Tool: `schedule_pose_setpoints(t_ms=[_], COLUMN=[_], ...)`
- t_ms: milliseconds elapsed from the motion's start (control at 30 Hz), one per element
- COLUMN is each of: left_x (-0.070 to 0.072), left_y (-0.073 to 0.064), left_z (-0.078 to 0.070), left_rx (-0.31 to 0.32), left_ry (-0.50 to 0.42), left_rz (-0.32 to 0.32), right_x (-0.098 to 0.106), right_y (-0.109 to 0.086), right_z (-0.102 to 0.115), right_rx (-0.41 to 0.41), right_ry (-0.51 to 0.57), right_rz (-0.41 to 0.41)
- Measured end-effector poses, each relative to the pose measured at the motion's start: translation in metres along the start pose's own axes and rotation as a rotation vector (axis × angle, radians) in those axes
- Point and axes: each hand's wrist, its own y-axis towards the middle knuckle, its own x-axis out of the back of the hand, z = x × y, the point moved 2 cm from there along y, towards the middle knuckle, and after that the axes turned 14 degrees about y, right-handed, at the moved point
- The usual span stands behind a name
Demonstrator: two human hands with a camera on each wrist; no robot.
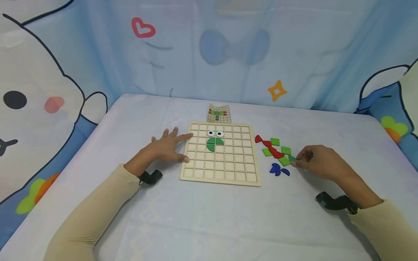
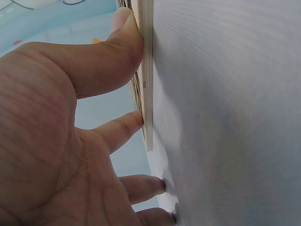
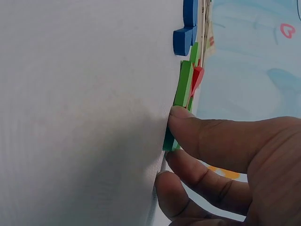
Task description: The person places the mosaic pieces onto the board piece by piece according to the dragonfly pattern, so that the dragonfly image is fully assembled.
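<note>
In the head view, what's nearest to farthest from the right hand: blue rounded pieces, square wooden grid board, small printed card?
1. Blue rounded pieces, just left of the right hand
2. Square wooden grid board, farther left
3. Small printed card, behind the board

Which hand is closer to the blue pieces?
Right. The right hand is just right of the blue pieces; the left hand is farther, across the board at its left edge.
</note>
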Motion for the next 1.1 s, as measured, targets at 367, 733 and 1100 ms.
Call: schedule_pose_setpoints(t_ms=[367, 733, 1100], left_x=[0.0, -0.001, 0.0], left_y=[0.002, 0.002, 0.002], left_z=[0.002, 0.003, 0.002], left_rx=[-0.002, -0.022, -0.008], left_ry=[0.008, 0.009, 0.007], left_rz=[-0.002, -0.005, 0.004], right_x=[-0.004, -0.009, -0.012], right_y=[-0.004, -0.011, -0.007], right_z=[0.008, 0.023, 0.025], right_rx=[0.019, 0.034, 0.119], right_ry=[0.006, 0.002, 0.015], right_rz=[-0.005, 0.046, -0.022])
